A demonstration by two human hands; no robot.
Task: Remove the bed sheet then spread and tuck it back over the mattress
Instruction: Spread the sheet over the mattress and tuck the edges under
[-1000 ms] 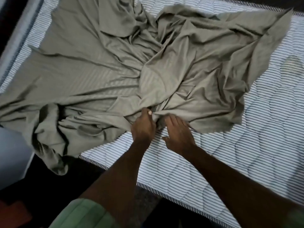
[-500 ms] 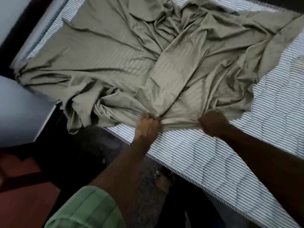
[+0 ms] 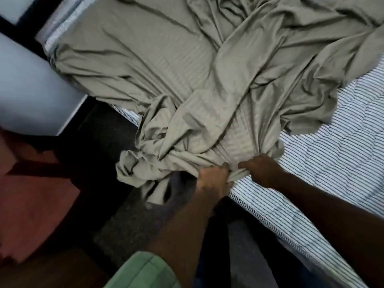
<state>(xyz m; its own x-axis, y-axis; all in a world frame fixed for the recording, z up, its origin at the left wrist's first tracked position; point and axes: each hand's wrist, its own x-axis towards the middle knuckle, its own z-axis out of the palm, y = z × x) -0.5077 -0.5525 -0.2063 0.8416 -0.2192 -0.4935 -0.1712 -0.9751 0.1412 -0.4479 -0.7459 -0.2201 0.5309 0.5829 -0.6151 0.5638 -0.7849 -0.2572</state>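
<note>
Both hands, left [image 3: 213,179] and right [image 3: 262,170], grip the near edge of the sheet [image 3: 166,65], which lies rumpled over the mattress [image 3: 332,163] with one corner hanging off, so spreading is underway and tucking remains.

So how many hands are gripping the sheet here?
2. The left hand grips the crumpled olive-grey bed sheet at the striped quilted mattress edge; the right hand grips it just beside.
</note>
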